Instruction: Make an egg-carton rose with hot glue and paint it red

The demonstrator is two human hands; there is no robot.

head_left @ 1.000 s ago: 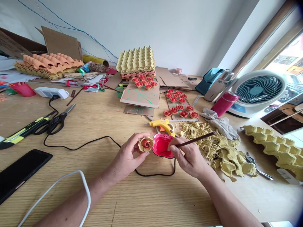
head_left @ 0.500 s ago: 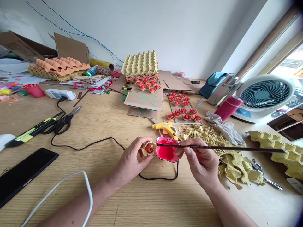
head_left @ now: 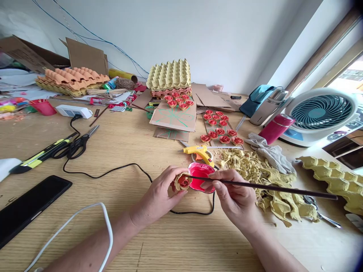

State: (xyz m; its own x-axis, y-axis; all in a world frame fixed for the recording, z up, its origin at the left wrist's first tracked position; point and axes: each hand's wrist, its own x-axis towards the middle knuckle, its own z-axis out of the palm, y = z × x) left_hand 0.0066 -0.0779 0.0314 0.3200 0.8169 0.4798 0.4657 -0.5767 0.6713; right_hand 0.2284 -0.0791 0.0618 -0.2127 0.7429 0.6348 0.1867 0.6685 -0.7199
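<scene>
My left hand [head_left: 161, 192] pinches an egg-carton rose [head_left: 183, 183] between thumb and fingers; its centre is red and its outer petals are still the pale yellow of the carton. In my right hand [head_left: 234, 192] is a thin dark paintbrush [head_left: 272, 186], held near its front end, with the handle pointing off to the right. The brush tip meets the rose's upper right petals. Just behind both hands sits a small bowl of red paint [head_left: 198, 170], partly covered by the right fingers. A yellow glue gun [head_left: 200, 152] lies beyond the bowl.
Torn egg-carton scraps [head_left: 279, 200] spread right of my hands, beside a grey cloth [head_left: 269, 153]. Finished red roses [head_left: 220, 131] stand on cardboard behind. Scissors [head_left: 75, 147], a black phone [head_left: 34, 209] and a white cable [head_left: 106, 223] lie left. A fan [head_left: 320, 113] stands at right.
The brush has swung, its handle end dropping lower, and its tip has moved slightly onto the rose. Both hands keep their grip; the whole view has shifted a little.
</scene>
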